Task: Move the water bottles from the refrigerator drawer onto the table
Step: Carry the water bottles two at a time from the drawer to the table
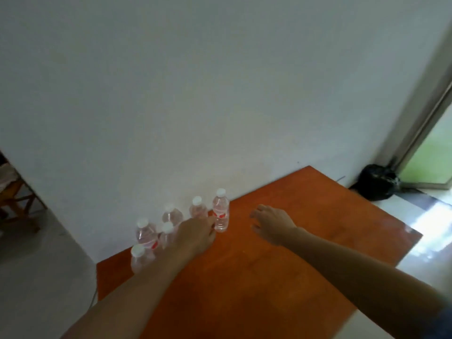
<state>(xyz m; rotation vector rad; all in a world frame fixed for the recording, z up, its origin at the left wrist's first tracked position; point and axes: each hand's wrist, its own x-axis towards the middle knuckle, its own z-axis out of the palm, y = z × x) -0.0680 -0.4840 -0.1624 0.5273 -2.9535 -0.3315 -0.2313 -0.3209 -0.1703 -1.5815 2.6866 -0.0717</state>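
Observation:
Several clear water bottles with white caps and red labels stand upright on the orange table (281,265), grouped along its far left edge by the white wall. The rightmost bottle (220,211) stands a little apart from the others (146,236). My left hand (195,233) reaches in among them, its fingers touching the base of the rightmost bottle; whether they curl round it is hidden. My right hand (271,221) hovers above the table to the right of the bottles, fingers spread and holding nothing. The refrigerator drawer is out of view.
A black bag (378,182) sits on the floor past the table's far corner, beside a glass door (430,152). A wooden chair (17,204) stands at the far left. Grey floor lies left of the table, bright tiles on its right.

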